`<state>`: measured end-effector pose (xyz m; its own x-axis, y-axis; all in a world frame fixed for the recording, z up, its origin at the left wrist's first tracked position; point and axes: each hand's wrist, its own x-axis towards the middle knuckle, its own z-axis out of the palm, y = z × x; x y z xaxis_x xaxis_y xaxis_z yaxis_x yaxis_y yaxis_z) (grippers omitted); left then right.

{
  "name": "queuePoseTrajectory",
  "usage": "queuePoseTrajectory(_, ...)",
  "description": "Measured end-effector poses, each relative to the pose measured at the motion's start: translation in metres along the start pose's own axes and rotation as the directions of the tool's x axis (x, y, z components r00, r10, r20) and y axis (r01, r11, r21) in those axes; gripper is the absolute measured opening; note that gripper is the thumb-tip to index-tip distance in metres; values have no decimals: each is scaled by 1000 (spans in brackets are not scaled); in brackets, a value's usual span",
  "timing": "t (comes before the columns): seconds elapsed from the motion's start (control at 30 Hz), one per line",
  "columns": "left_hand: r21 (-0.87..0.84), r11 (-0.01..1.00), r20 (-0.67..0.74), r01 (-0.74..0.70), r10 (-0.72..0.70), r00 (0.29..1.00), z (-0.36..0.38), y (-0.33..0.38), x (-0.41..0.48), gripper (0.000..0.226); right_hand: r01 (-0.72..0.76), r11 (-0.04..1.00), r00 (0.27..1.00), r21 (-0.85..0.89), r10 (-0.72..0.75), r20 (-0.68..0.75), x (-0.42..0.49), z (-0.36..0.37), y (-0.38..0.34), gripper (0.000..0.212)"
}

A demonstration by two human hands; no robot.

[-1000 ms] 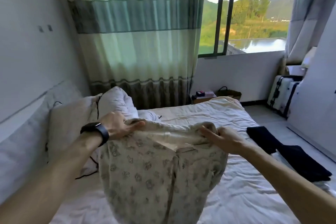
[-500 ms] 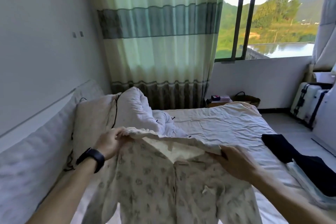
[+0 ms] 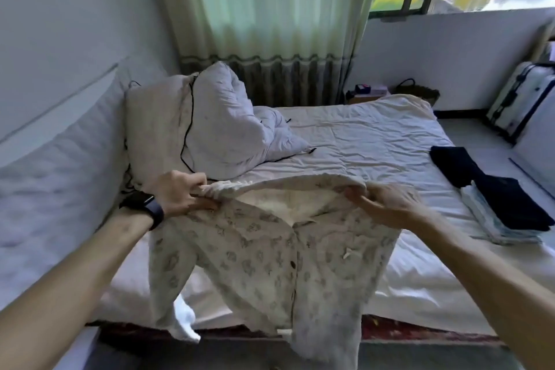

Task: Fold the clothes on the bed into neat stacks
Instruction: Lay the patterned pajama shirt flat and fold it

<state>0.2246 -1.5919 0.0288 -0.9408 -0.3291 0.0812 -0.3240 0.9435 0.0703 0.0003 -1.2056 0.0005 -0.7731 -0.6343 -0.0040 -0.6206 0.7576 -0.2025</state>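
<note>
The left grip [image 3: 177, 192] and right grip [image 3: 387, 207] each pinch a shoulder of the shirt [image 3: 270, 264], holding it over the bed's [image 3: 360, 135] near edge. It hangs buttoned, cream with grey print.

Both hands, left hand [image 3: 177, 192] and right hand [image 3: 387, 207], are gripping a patterned pajama top [image 3: 270, 255] by its shoulders, hanging over the bed [image 3: 360, 135].

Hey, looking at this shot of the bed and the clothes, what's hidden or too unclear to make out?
Head view:
- The back of the cream printed button-front garment, hidden by its own front.
- How many pieces are in the pale folded stack, as the dark navy folded clothes cover it.
- The small items beside the curtain, too small to identify.
- The white suitcase, partly cut off by the right edge.
</note>
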Motion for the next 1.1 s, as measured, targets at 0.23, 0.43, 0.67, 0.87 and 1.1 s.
queuePoseTrajectory(0.23, -377, 882, 102, 283, -264, 959, 8, 7, -23, 13, -132, 858, 963, 496, -8, 269, -18, 26, 12, 68)
queuePoseTrajectory(0.43, -247, 945, 48, 213, -207, 977, 22, 10, -18, 32, 158, 917, 978, 366, -95, -185, -30, 44, 8, 51)
queuePoseTrajectory(0.67, -345, 864, -307, 366, -472, 826, 55, -1, -44, 10, 236, 898, 961, 371, -158, -228, -41, 61, 6, 30)
queuePoseTrajectory(0.87, -250, 924, -82, 291, -319, 944, 71, -16, -60, 31, 38, 883, 999, 467, -47, 9, -21, 79, 16, 35)
queuePoseTrajectory(1.1, -317, 875, -2, 367, -387, 922, 75, -59, 20, 39, -106, 829, 994, 549, 86, 62, 73, 71, -2, 24)
